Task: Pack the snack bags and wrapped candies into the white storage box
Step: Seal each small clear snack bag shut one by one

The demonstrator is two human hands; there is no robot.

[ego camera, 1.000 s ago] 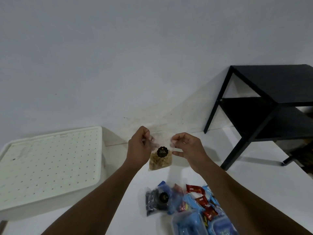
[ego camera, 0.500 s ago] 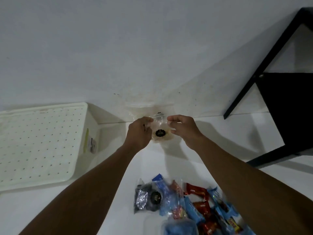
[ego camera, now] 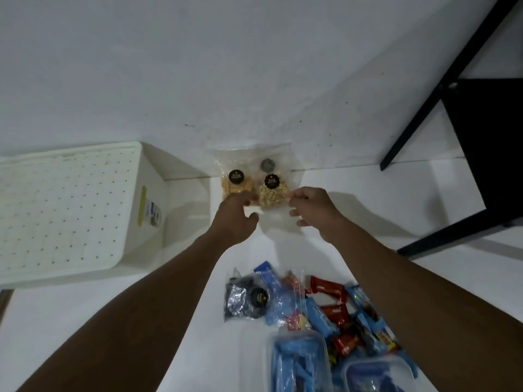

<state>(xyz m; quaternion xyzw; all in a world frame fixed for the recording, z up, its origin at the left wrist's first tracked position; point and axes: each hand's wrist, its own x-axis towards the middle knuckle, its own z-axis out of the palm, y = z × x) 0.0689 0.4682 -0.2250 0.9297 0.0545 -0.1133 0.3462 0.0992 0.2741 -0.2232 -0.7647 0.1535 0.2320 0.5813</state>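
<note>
Nut bag (ego camera: 271, 190) now down on the floor (ego camera: 382, 199), propped at the far wall (ego camera: 254, 80), touching the cracker bag (ego camera: 236, 183) on its left. Third bag (ego camera: 267, 164) just behind. Held up in the air between both hands a second ago, lowered half a second ago, grounded now. Not in the box (ego camera: 68, 207): set well off to the right of it, lid on.

Left hand (ego camera: 236, 219): reaching over the near edges of both front bags, thumb splayed to the right, fingertips hidden behind the knuckles. Cannot tell whether gripping or letting go.

Right hand (ego camera: 311, 210): forefinger and thumb tips together at the nut bag's right corner (looks like a light pinch on the film), other fingers loosely curled and clear of it.

Reads as staging, not packing: bags lined up at the wall first. Nothing visibly packed yet, box interior hidden under the lid. Lid off first, then loading.

Waiting on the near side: dark bag (ego camera: 246, 301), candies (ego camera: 328, 290) in a loose heap, blue-lidded tubs (ego camera: 300, 363) at the near edge. Black table (ego camera: 481, 137) far right, out of the way.
</note>
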